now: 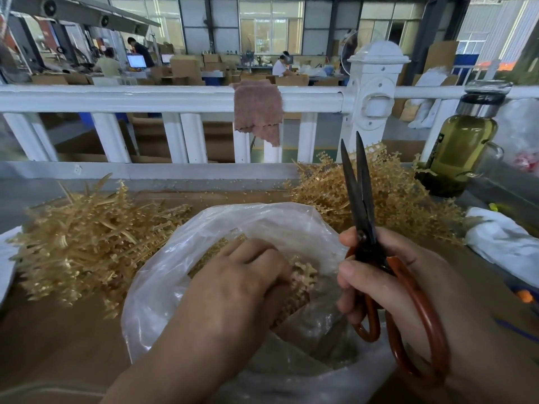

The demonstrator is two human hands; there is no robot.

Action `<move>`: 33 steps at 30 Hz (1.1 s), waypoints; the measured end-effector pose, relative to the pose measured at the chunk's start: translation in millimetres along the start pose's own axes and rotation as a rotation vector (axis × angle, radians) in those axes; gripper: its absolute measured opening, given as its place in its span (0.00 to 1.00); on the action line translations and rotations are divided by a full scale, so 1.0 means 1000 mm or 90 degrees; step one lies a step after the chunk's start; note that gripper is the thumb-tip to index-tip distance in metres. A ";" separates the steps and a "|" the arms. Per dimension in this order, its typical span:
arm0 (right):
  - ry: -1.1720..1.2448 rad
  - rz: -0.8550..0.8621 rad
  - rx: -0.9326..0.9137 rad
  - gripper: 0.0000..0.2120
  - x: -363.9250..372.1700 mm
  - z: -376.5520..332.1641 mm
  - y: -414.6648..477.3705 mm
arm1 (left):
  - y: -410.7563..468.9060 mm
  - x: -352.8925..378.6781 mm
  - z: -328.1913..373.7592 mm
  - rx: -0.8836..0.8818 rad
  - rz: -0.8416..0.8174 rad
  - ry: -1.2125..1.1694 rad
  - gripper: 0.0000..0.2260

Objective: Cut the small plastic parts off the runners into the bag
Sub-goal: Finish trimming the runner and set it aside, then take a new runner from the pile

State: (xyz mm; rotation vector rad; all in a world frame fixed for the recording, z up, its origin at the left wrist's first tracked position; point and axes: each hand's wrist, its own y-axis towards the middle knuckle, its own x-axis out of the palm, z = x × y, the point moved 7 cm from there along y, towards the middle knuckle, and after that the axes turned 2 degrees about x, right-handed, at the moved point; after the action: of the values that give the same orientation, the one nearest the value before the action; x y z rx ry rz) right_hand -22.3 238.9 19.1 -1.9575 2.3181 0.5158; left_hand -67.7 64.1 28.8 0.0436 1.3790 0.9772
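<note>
At the centre of the surface [58, 345], inside the mouth of the clear bag [151, 287], a bundle of tan runners [302, 282] carrying small parts lies under the left hand [242, 275]. This hand's grip is closed, with the fingers curled over the bundle. The runners appear light, thin and springy, with side branches likely to snag. They are probably best held by the bare stem, with the parts kept over the bag. At 3 o'clock from the bundle, the right hand [390, 275] has its grip closed on the red handles of the scissors [364, 217]. The blades point to 12 o'clock, slightly parted and apart from the runners. Loose heaps of runners lie at 9 o'clock [87, 243] and 1 o'clock [388, 193]. Farther out, a bottle [458, 147] stands at 2 o'clock. A cloth [258, 112] hangs over the white rail [145, 97] at 12 o'clock.
</note>
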 end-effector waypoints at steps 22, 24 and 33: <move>0.249 0.003 0.012 0.19 0.016 0.012 -0.001 | -0.003 0.022 -0.016 -0.402 0.162 -1.182 0.27; 0.271 0.015 0.010 0.17 0.016 0.010 -0.002 | -0.006 0.026 -0.016 -0.433 0.155 -1.152 0.29; 0.249 0.026 -0.010 0.17 0.012 0.004 -0.003 | -0.014 0.038 -0.003 -0.475 0.085 -0.955 0.17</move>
State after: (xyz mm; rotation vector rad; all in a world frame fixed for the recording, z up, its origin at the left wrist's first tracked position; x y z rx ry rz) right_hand -22.7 228.2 11.8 -2.1893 2.5824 0.1612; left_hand -67.2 76.0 -9.7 0.2478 -0.3776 1.0970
